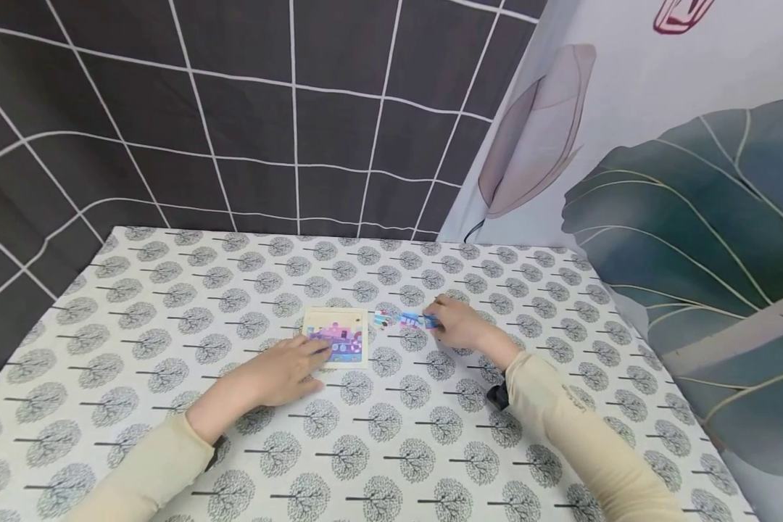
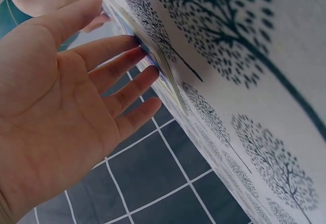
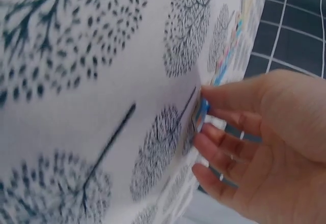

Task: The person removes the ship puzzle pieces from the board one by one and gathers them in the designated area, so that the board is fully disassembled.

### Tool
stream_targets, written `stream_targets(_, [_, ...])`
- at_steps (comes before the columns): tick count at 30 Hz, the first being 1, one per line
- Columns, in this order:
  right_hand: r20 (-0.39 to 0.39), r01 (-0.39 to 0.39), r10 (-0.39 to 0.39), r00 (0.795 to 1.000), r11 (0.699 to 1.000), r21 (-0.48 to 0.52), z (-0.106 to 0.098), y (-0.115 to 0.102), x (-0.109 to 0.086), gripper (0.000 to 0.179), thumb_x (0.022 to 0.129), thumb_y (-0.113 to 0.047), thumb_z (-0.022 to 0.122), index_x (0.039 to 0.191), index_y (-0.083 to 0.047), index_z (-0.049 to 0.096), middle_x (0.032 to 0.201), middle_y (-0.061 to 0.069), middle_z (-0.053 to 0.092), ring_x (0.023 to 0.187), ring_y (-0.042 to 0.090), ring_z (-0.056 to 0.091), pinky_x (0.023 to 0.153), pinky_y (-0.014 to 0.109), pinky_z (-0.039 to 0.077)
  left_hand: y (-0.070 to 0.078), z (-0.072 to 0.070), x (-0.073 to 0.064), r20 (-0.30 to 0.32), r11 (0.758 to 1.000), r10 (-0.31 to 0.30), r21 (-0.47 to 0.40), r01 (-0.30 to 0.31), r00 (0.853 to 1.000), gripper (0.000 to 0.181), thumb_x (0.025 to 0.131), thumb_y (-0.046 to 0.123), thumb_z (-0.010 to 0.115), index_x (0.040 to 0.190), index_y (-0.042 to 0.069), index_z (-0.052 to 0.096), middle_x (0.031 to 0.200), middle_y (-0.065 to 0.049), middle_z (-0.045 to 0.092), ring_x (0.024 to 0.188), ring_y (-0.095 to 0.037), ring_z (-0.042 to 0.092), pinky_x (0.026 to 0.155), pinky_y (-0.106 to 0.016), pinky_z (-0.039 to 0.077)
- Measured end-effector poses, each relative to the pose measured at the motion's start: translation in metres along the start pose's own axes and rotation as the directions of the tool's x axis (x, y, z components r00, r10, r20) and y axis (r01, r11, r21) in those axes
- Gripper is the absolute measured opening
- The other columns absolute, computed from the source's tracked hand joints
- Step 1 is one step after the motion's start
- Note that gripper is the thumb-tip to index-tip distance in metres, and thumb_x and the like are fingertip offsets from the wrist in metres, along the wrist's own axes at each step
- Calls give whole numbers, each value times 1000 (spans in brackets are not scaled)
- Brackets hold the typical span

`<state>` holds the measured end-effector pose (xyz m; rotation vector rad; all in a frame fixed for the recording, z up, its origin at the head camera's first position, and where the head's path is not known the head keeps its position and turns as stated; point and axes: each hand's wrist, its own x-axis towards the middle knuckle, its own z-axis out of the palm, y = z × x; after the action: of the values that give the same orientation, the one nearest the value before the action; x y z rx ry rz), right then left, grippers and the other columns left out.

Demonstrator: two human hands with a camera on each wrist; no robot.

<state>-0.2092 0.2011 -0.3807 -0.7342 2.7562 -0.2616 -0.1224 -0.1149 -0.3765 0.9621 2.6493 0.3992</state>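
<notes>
On tree-print table (image 1: 391,442): left hand (image 1: 280,373) nearly straight-fingered, gripping nothing; right hand (image 1: 462,325) pinching. Under left fingertips: puzzle board (image 1: 336,317), at risk of skewing if pressed sideways. Between board and right hand: loose pieces (image 1: 383,319), scattering likely if brushed. In right pinch: thin blue piece (image 3: 204,108), slipping possible if edge-held.

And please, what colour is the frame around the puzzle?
The frame is pale cream; it shows best in the head view.
</notes>
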Motion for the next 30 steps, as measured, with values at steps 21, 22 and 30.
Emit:
stream_targets(21, [84,83,-146,986,857,508,-32,17,3,64,81,-21,72,138,-9,44,137,11,45,127,30,41,107,51,33,-9,-2,3,21,1000,-2,-18,2,1000,54,93,28,53,137,-2,42,148,-13,34,132,-44,29,107,-59,28])
stream_targets(22, [83,82,-144,986,855,511,-32,16,5,65,81,-20,72,138,-9,44,137,11,46,127,30,41,107,51,33,-9,-2,3,24,1000,-2,-22,2,1000,54,94,28,53,137,-2,42,148,-13,34,133,-44,29,107,-59,27])
stream_targets(30, [4,178,-210,978,838,515,-26,-2,21,62,81,-16,73,136,-8,47,138,8,49,126,25,45,108,43,35,-12,-2,3,24,1000,4,-25,-4,1000,51,94,27,52,136,0,44,146,-13,38,132,-45,30,108,-59,26])
